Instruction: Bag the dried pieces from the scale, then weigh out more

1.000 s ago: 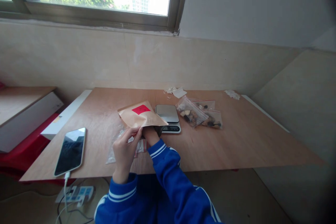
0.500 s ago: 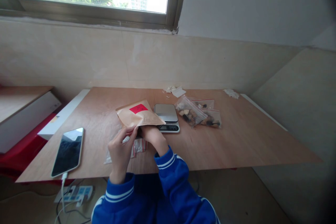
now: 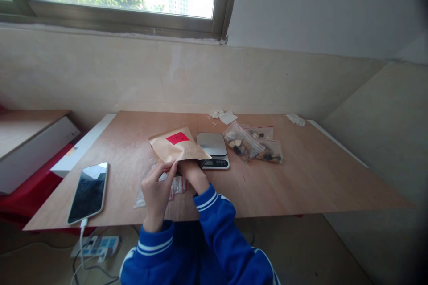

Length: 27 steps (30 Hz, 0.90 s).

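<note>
A brown kraft paper bag (image 3: 187, 148) with a red label lies tilted over the table's middle, its mouth toward me. My left hand (image 3: 159, 187) pinches the bag's near edge between thumb and fingers. Inside the mouth is my right hand (image 3: 194, 173); its fingers are hidden, so I cannot see what they touch. Under the bag and my left hand lie clear zip bags (image 3: 179, 185) with red seal lines. Just right of the paper bag stands a digital kitchen scale (image 3: 214, 144), its steel plate bare.
Zip bags (image 3: 245, 144) holding light and dark dried pieces lie right of the scale. A phone (image 3: 88, 192) on a charging cable sits at the left front edge. Paper scraps (image 3: 228, 117) lie along the back edge. A power strip (image 3: 100, 247) is below the table.
My right hand has slid deeper into the paper bag, with less of it showing. My left hand keeps its pinch on the edge. The view has shifted slightly.
</note>
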Each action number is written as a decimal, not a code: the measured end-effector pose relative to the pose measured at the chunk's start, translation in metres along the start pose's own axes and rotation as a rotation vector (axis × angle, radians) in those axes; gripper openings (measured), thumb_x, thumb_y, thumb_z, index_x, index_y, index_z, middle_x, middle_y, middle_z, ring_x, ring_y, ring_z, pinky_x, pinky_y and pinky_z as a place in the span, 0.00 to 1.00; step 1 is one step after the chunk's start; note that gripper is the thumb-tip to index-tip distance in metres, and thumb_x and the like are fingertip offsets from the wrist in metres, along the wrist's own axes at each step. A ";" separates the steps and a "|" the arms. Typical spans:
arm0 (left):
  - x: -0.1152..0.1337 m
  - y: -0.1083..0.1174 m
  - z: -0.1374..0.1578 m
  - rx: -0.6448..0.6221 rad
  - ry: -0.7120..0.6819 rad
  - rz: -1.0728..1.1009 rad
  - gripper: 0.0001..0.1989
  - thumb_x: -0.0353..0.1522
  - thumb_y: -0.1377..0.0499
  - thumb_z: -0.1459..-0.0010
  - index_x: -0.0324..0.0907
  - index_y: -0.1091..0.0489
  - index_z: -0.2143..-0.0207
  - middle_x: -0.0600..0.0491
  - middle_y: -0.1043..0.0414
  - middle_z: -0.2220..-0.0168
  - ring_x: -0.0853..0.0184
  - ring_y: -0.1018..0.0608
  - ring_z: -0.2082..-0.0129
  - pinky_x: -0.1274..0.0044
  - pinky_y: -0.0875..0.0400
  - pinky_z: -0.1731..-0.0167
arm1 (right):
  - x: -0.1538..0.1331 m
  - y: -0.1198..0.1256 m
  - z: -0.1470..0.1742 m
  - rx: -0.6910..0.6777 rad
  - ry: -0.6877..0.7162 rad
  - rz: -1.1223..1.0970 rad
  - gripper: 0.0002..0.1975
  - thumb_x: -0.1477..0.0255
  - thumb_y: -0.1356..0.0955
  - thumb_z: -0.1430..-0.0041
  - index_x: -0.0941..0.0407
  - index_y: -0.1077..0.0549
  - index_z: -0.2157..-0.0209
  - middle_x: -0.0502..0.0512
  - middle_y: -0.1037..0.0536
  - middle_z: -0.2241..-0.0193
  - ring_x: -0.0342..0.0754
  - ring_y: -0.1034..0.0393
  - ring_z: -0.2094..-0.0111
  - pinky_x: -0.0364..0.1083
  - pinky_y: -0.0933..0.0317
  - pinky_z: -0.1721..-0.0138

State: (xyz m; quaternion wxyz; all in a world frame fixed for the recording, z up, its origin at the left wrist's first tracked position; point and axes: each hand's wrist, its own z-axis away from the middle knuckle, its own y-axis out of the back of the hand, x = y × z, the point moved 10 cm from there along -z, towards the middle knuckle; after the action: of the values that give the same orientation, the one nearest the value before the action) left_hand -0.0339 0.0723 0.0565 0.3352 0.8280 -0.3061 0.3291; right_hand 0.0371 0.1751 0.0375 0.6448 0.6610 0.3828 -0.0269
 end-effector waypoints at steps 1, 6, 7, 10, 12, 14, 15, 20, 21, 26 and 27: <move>-0.001 0.000 0.000 0.002 0.012 0.006 0.10 0.40 0.39 0.43 0.43 0.23 0.69 0.54 0.21 0.69 0.66 0.20 0.70 0.76 0.27 0.66 | 0.000 0.001 0.003 0.004 0.012 0.007 0.14 0.67 0.33 0.38 0.58 0.25 0.53 0.62 0.36 0.38 0.59 0.45 0.36 0.54 0.56 0.34; -0.005 0.000 0.000 -0.005 0.035 0.009 0.10 0.41 0.39 0.43 0.44 0.23 0.67 0.54 0.21 0.67 0.65 0.20 0.68 0.75 0.27 0.65 | 0.000 0.008 0.030 0.046 0.123 -0.036 0.17 0.81 0.38 0.36 0.58 0.28 0.48 0.58 0.39 0.36 0.53 0.47 0.35 0.53 0.54 0.34; -0.005 -0.001 0.000 -0.009 0.034 0.009 0.10 0.41 0.39 0.43 0.44 0.23 0.67 0.54 0.21 0.67 0.65 0.20 0.68 0.75 0.27 0.64 | 0.002 0.010 0.036 0.062 0.132 -0.059 0.19 0.82 0.39 0.36 0.57 0.29 0.47 0.58 0.37 0.37 0.51 0.45 0.36 0.52 0.51 0.35; -0.003 -0.004 -0.001 -0.022 0.027 0.004 0.10 0.41 0.39 0.43 0.45 0.23 0.66 0.53 0.20 0.67 0.65 0.20 0.67 0.76 0.27 0.65 | 0.008 0.012 0.052 0.080 0.130 -0.099 0.20 0.82 0.39 0.36 0.56 0.28 0.47 0.59 0.26 0.46 0.51 0.32 0.44 0.49 0.40 0.42; -0.001 -0.006 -0.001 -0.029 0.014 -0.003 0.11 0.41 0.40 0.42 0.45 0.23 0.66 0.53 0.20 0.67 0.65 0.20 0.68 0.76 0.27 0.65 | 0.012 0.012 0.060 0.093 0.137 -0.104 0.20 0.83 0.39 0.37 0.55 0.26 0.48 0.59 0.22 0.51 0.51 0.28 0.49 0.49 0.36 0.45; 0.002 -0.007 -0.001 -0.032 -0.001 -0.007 0.11 0.41 0.40 0.42 0.45 0.22 0.66 0.53 0.20 0.67 0.65 0.20 0.67 0.76 0.27 0.65 | 0.017 0.015 0.068 0.152 0.156 -0.109 0.21 0.84 0.38 0.39 0.55 0.25 0.49 0.58 0.22 0.52 0.51 0.28 0.49 0.50 0.35 0.46; 0.003 -0.008 -0.001 -0.032 -0.007 -0.009 0.11 0.41 0.40 0.42 0.45 0.22 0.66 0.53 0.20 0.67 0.65 0.20 0.67 0.76 0.27 0.66 | 0.019 0.017 0.072 0.190 0.168 -0.112 0.21 0.85 0.38 0.40 0.54 0.25 0.50 0.57 0.22 0.52 0.50 0.29 0.48 0.50 0.36 0.45; 0.006 -0.011 -0.002 -0.033 -0.032 -0.022 0.11 0.41 0.40 0.42 0.45 0.22 0.66 0.53 0.21 0.67 0.66 0.20 0.68 0.77 0.28 0.66 | 0.028 0.029 0.086 0.337 0.223 -0.147 0.18 0.82 0.38 0.37 0.52 0.24 0.53 0.55 0.21 0.55 0.49 0.30 0.49 0.51 0.34 0.46; 0.005 -0.011 -0.003 -0.030 -0.031 -0.029 0.11 0.41 0.40 0.42 0.45 0.22 0.65 0.53 0.21 0.67 0.66 0.20 0.68 0.77 0.28 0.66 | 0.028 0.033 0.088 0.360 0.240 -0.163 0.17 0.81 0.38 0.36 0.53 0.24 0.53 0.55 0.21 0.55 0.49 0.30 0.50 0.51 0.34 0.47; 0.004 -0.011 -0.008 -0.020 -0.006 -0.061 0.11 0.42 0.40 0.42 0.45 0.22 0.66 0.54 0.21 0.67 0.68 0.20 0.70 0.79 0.30 0.69 | 0.028 0.053 0.099 0.456 0.259 -0.275 0.16 0.78 0.40 0.34 0.50 0.23 0.54 0.53 0.21 0.54 0.48 0.29 0.50 0.52 0.35 0.45; 0.005 -0.012 -0.009 -0.018 -0.004 -0.063 0.11 0.42 0.40 0.42 0.45 0.22 0.66 0.54 0.21 0.67 0.68 0.20 0.70 0.79 0.30 0.69 | 0.029 0.057 0.102 0.485 0.249 -0.311 0.15 0.77 0.39 0.33 0.50 0.23 0.55 0.53 0.21 0.55 0.48 0.29 0.50 0.52 0.35 0.46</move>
State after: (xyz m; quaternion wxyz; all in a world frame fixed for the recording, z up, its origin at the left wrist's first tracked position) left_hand -0.0259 0.0848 0.0612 0.3523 0.8348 -0.2837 0.3139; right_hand 0.1353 0.1066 0.0529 0.4050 0.7273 0.5375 -0.1346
